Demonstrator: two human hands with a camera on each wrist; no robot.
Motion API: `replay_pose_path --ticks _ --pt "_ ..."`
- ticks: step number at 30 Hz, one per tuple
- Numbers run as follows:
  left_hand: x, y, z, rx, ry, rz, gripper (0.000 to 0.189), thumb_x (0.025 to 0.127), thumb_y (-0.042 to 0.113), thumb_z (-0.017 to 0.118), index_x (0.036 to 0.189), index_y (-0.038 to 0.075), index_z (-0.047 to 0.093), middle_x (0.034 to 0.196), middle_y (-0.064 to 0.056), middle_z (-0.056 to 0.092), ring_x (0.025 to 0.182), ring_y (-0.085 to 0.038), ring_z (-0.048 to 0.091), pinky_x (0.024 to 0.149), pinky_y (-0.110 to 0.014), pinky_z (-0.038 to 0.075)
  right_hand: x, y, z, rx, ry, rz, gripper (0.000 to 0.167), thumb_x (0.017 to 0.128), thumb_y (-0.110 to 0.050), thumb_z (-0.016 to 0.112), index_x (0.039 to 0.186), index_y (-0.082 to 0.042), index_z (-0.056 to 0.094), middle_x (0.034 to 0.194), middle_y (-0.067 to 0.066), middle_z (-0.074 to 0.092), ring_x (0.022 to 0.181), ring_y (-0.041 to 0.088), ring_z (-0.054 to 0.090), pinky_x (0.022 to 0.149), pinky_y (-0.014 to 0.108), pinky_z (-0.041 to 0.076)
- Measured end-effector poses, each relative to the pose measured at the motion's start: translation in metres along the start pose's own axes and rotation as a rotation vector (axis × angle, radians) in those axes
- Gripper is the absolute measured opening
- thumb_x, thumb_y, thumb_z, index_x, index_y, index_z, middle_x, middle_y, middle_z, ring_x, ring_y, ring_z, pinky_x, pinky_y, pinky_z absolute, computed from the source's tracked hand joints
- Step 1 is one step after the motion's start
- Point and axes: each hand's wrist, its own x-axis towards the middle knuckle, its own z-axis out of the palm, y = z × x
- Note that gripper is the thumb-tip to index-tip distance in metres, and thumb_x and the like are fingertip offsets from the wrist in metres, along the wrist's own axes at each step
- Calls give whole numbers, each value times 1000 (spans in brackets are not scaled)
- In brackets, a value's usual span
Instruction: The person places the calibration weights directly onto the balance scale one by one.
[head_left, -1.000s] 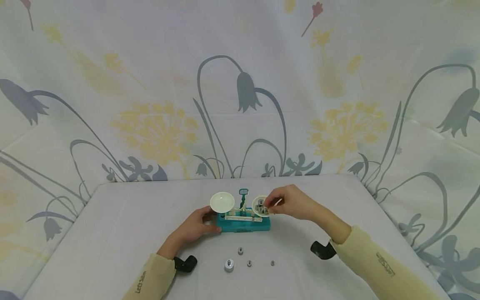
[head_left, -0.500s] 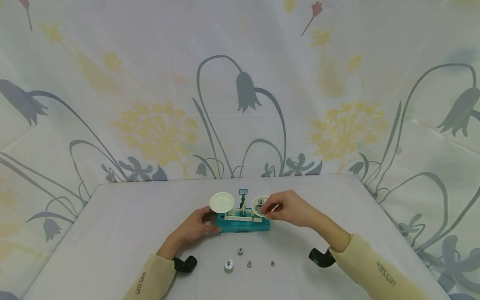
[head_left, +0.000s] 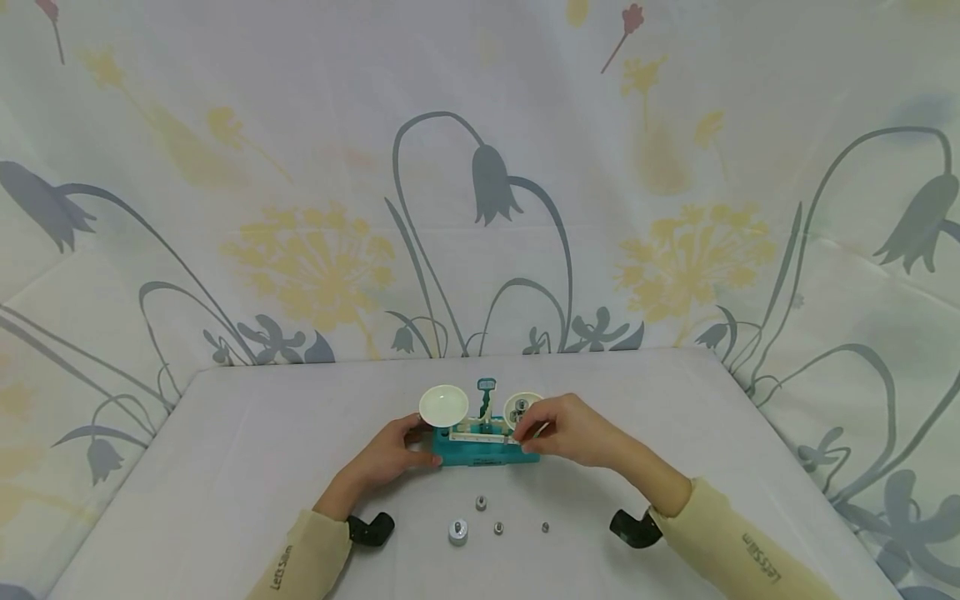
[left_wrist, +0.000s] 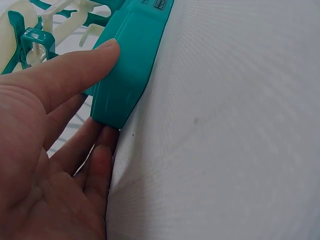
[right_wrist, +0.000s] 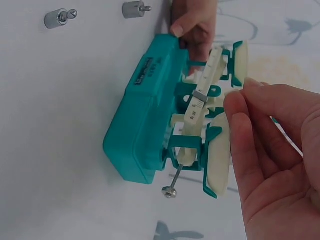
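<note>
A toy balance scale with a teal base [head_left: 480, 452] and a cream beam [right_wrist: 201, 90] stands on the table. My left hand [head_left: 392, 454] grips the base's left end, thumb across the front, fingers behind. The left pan [head_left: 444, 406] holds nothing; in the right pan [head_left: 512, 402] sit several metal weights [head_left: 520, 409], partly hidden by my right hand [head_left: 573, 429]. Its bent fingertips hover at the beam's right end, beside a grey slider [right_wrist: 200, 96], with nothing visible between them. In the right wrist view the thumb and fingers [right_wrist: 242, 130] are close to the right pan.
In front of the scale stand a large metal weight [head_left: 458, 532] and smaller ones: one behind it [head_left: 481, 502], one beside it [head_left: 498, 527] and a tiny one [head_left: 545, 527] farther right. A flowered cloth [head_left: 480, 275] hangs behind the white table [head_left: 300, 417].
My right hand has moved from over the right pan forward, down and a little left, to the beam's end. The left hand and the loose weights stay put.
</note>
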Motion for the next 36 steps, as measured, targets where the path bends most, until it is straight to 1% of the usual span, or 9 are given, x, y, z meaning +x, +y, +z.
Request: replay_pose_path --ticks 7,14,19,26,31,36 --pt "1 0 1 10 5 -3 65 81 17 83 136 -1 54 136 -15 57 129 -38 50 110 -52 39 2 1 9 -14 8 -32 12 87 -2 75 98 -4 75 97 -2 71 89 11 65 80 26 59" --pt "1 0 1 6 4 -6 66 81 16 83 137 -1 54 136 -15 57 130 -38 50 110 -52 39 2 0 20 -32 -19 -55 12 87 -3 76 99 -5 75 98 -3 71 88 8 65 80 25 58" --pt "-1 1 0 0 4 -9 67 81 15 83 138 -2 52 138 -17 55 131 -40 49 111 -52 39 3 -1 28 -22 -31 -58 13 87 -1 75 99 -5 75 98 -3 71 87 7 65 79 25 58" --pt "-2 2 1 -1 5 -12 67 81 15 83 138 -1 53 138 -16 55 131 -39 49 110 -52 39 5 -1 38 28 -58 -38 13 87 0 74 99 -4 75 98 0 72 88 6 66 81 27 58" --pt "-2 4 1 -1 9 -7 65 81 14 83 138 0 53 137 -14 56 130 -37 50 110 -51 40 8 4 47 57 -51 -32 12 87 0 74 99 -4 75 99 3 73 88 7 67 79 26 58" --pt "-2 3 1 0 10 -1 65 81 14 82 138 0 53 137 -15 56 130 -37 51 109 -52 40 10 11 59 94 -52 -15 12 87 0 74 99 -4 76 97 -1 72 89 7 68 78 25 58"
